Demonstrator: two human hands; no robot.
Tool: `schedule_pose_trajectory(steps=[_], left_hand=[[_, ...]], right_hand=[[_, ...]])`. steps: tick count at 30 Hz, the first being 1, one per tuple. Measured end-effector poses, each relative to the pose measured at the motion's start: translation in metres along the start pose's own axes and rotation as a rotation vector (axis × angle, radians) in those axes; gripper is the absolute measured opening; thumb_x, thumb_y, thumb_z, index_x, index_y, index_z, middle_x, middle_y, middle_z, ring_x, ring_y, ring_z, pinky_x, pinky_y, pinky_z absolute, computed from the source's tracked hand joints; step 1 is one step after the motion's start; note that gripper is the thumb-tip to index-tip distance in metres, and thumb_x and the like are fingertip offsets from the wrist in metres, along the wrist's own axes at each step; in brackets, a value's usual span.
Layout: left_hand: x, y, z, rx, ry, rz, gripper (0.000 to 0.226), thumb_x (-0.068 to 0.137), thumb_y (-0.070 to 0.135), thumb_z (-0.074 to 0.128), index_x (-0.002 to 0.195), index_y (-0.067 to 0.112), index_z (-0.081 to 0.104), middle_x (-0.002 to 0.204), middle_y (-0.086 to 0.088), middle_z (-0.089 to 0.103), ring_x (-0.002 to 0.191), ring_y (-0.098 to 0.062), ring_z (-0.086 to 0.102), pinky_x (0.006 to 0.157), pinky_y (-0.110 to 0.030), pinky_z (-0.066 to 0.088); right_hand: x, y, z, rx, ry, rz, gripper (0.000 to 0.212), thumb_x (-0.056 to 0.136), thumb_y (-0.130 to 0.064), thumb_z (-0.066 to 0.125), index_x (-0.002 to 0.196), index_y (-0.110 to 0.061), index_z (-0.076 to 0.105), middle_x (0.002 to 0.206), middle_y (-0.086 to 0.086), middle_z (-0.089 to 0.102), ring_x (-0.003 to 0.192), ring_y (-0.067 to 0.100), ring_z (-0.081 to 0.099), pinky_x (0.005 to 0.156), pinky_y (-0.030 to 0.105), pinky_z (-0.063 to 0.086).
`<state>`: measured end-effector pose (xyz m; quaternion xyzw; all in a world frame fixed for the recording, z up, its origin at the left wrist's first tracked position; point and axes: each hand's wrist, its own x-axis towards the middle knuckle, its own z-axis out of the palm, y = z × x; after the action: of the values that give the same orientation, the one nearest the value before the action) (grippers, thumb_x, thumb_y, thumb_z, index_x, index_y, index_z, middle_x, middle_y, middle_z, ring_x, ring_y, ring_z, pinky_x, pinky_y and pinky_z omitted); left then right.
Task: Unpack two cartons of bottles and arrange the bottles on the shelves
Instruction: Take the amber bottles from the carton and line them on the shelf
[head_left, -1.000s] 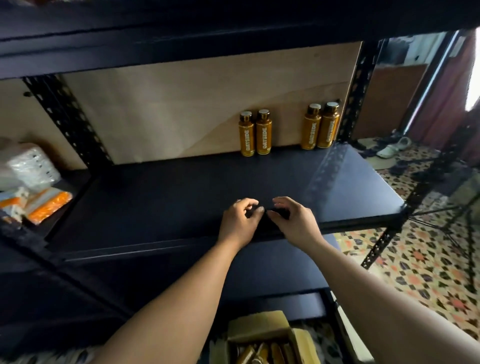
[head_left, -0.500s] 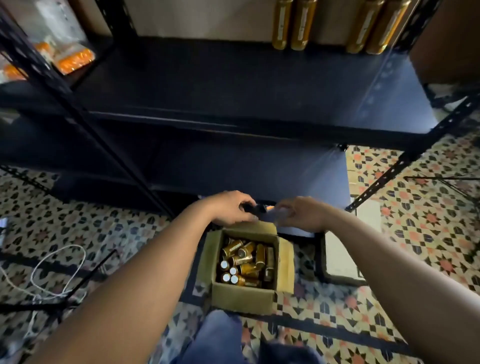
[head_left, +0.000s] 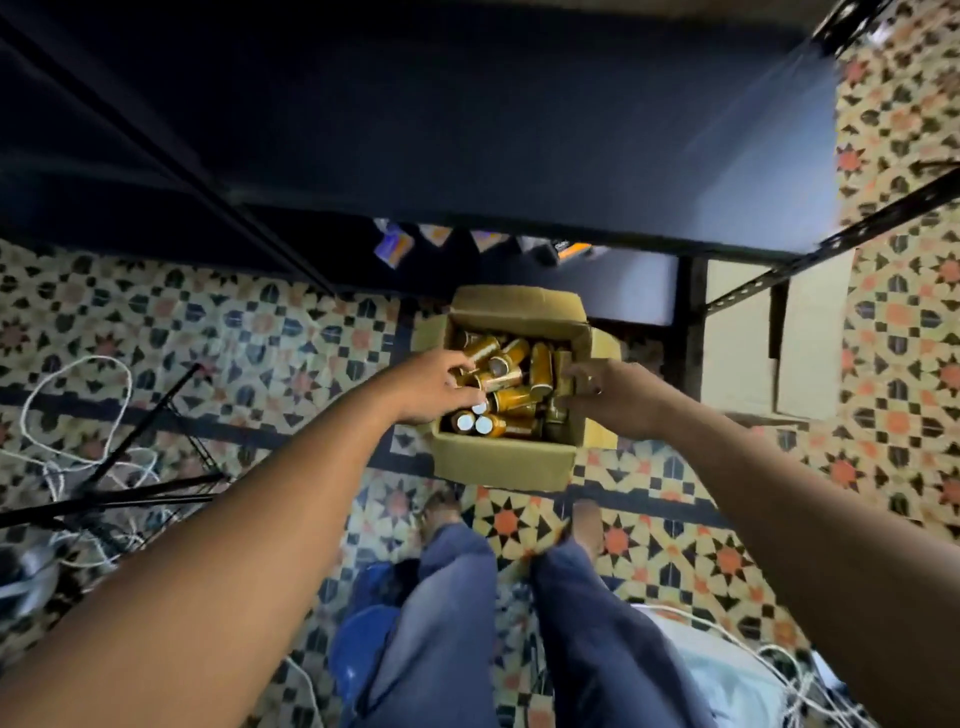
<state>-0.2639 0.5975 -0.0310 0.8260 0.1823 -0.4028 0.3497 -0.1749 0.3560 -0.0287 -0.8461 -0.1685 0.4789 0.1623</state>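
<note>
While the left hand and right hand dip into the carton, fingers curled among jumbled bottles, hold unclear, a hasty lift could drop one.

I can read nothing here: the label print on the bottles lying in the carton is blurred past reading, and the coloured markings on the small packets under the shelf are too small and smeared for me to make out any word, brand or number
</note>
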Motion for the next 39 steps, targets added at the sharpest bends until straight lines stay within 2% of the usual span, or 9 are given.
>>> schedule_pose_trajectory(steps=[5, 9, 12, 15, 21, 25, 28, 30, 39], left_hand=[[0.094, -0.084, 0.054, 0.0, -0.04, -0.039, 0.059, 0.093, 0.048, 0.065, 0.146, 0.029, 0.046, 0.121, 0.001, 0.067, 0.101, -0.015, 0.062, 0.081, -0.031, 0.045], [0.176, -0.136, 0.1, -0.008, -0.029, -0.036, 0.061, 0.092, 0.048, 0.066, 0.147, 0.031, 0.045, 0.13, -0.001, 0.064, 0.11, -0.018, 0.063, 0.092, -0.034, 0.05], [0.23, -0.151, 0.126, -0.015, 0.041, 0.018, 0.056, 0.093, 0.044, 0.066, 0.145, 0.031, 0.048, 0.136, -0.003, 0.06, 0.113, -0.019, 0.061, 0.081, -0.028, 0.045], [0.279, -0.151, 0.141, 0.014, 0.135, 0.111, 0.05, 0.093, 0.045, 0.066, 0.14, 0.032, 0.053, 0.131, 0.001, 0.062, 0.105, -0.012, 0.059, 0.071, -0.025, 0.042], [0.364, -0.137, 0.154, 0.076, 0.24, 0.231, 0.056, 0.094, 0.042, 0.065, 0.145, 0.025, 0.049, 0.14, -0.003, 0.057, 0.126, -0.023, 0.055, 0.098, -0.037, 0.049], [0.413, -0.134, 0.16, 0.128, 0.259, 0.228, 0.061, 0.095, 0.049, 0.061, 0.148, 0.022, 0.045, 0.145, -0.005, 0.053, 0.131, -0.026, 0.05, 0.104, -0.039, 0.045], [0.432, -0.127, 0.165, 0.153, 0.331, 0.21, 0.06, 0.097, 0.053, 0.057, 0.147, 0.022, 0.047, 0.14, -0.004, 0.058, 0.128, -0.027, 0.053, 0.101, -0.04, 0.047], [0.438, -0.123, 0.168, 0.184, 0.371, 0.201, 0.061, 0.095, 0.056, 0.057, 0.145, 0.022, 0.048, 0.137, -0.004, 0.06, 0.127, -0.028, 0.054, 0.099, -0.043, 0.048], [0.442, -0.097, 0.163, 0.185, 0.223, 0.029, 0.077, 0.083, 0.05, 0.076, 0.145, 0.016, 0.046, 0.143, -0.006, 0.052, 0.129, -0.029, 0.05, 0.093, -0.037, 0.043]], right_hand=[[0.09, 0.038, 0.077, 0.093, -0.025, 0.039, 0.042, 0.097, -0.043, 0.065, 0.137, -0.031, 0.057, 0.124, 0.001, 0.07, 0.101, 0.017, 0.062, 0.085, 0.03, 0.047], [0.172, 0.082, 0.139, 0.138, -0.008, 0.1, 0.042, 0.095, -0.046, 0.067, 0.134, -0.033, 0.058, 0.124, 0.001, 0.071, 0.099, 0.015, 0.063, 0.08, 0.029, 0.049], [0.223, 0.114, 0.173, 0.152, 0.047, 0.119, 0.043, 0.097, -0.041, 0.066, 0.137, -0.028, 0.057, 0.121, 0.0, 0.071, 0.093, 0.012, 0.065, 0.065, 0.019, 0.047], [0.266, 0.143, 0.19, 0.222, 0.165, 0.143, 0.039, 0.098, -0.04, 0.064, 0.136, -0.028, 0.06, 0.119, 0.001, 0.072, 0.094, 0.011, 0.067, 0.065, 0.019, 0.05], [0.329, 0.175, 0.191, 0.365, 0.393, 0.189, 0.051, 0.099, -0.033, 0.065, 0.146, -0.023, 0.049, 0.128, 0.004, 0.067, 0.098, 0.017, 0.065, 0.078, 0.032, 0.056], [0.365, 0.188, 0.2, 0.482, 0.434, 0.199, 0.058, 0.099, -0.028, 0.066, 0.152, -0.026, 0.041, 0.14, 0.0, 0.06, 0.102, 0.008, 0.056, 0.064, 0.012, 0.044], [0.382, 0.19, 0.209, 0.6, 0.447, 0.2, 0.064, 0.098, -0.028, 0.066, 0.155, -0.027, 0.037, 0.149, 0.0, 0.053, 0.126, 0.017, 0.058, 0.087, 0.029, 0.057], [0.388, 0.191, 0.215, 0.635, 0.461, 0.213, 0.065, 0.098, -0.029, 0.066, 0.156, -0.028, 0.036, 0.151, 0.0, 0.05, 0.133, 0.022, 0.055, 0.098, 0.04, 0.056], [0.393, 0.192, 0.216, 0.736, 0.376, 0.288, 0.083, 0.094, -0.021, 0.072, 0.16, -0.025, 0.023, 0.154, 0.006, 0.047, 0.137, 0.028, 0.051, 0.104, 0.049, 0.053]])
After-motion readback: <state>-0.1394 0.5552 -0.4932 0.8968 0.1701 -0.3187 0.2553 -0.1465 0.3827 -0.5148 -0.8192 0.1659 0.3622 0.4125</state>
